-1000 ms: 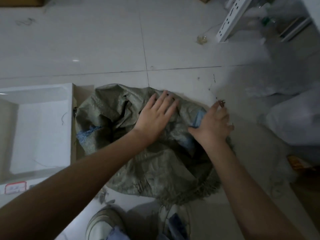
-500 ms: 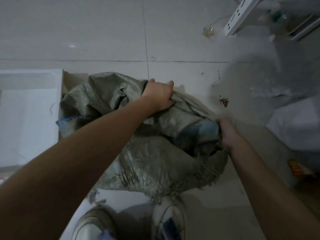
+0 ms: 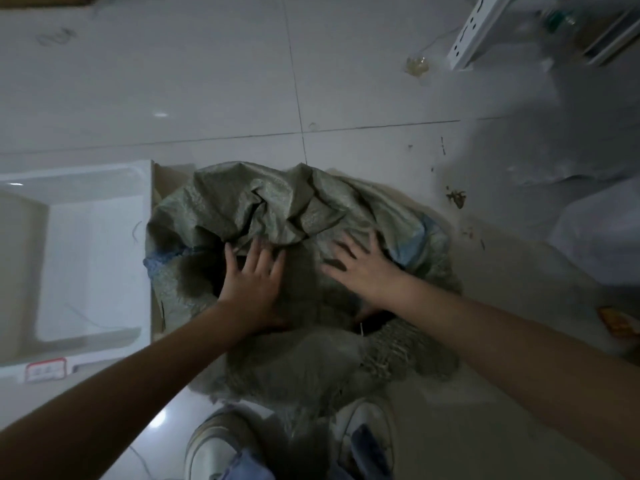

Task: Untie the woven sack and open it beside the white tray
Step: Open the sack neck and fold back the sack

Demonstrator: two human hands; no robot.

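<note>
Nothing is gripped at this moment. The left hand (image 3: 254, 278) is laid flat on the woven sack (image 3: 277, 216), with its fingers spread wide and pointed away from the body. The right hand (image 3: 363, 268) is laid flat too, just beside the left one, with its fingers spread on the green cloth. Both hands are pressed down on the middle of the sack, and no fold or edge is pinched. The sack is found on the pale floor tiles (image 3: 214, 81), right next to the white tray (image 3: 86, 174), and its left side is almost touching the tray's wall. The cloth is seen crumpled and loose. No string or knot can be seen on it, so the untying part is judged to be done. A dark hollow is seen near the left hand, and a frayed edge (image 3: 391, 344) is seen lower down, so the mouth is judged to be partly open. The mouth is not yet pulled wide, so that part is likely left to do. What is inside cannot be told. Two shoes (image 3: 214, 452) are seen at the bottom, close to the sack. Some bits of dirt (image 3: 456, 197) are scattered on the floor to the right.
</note>
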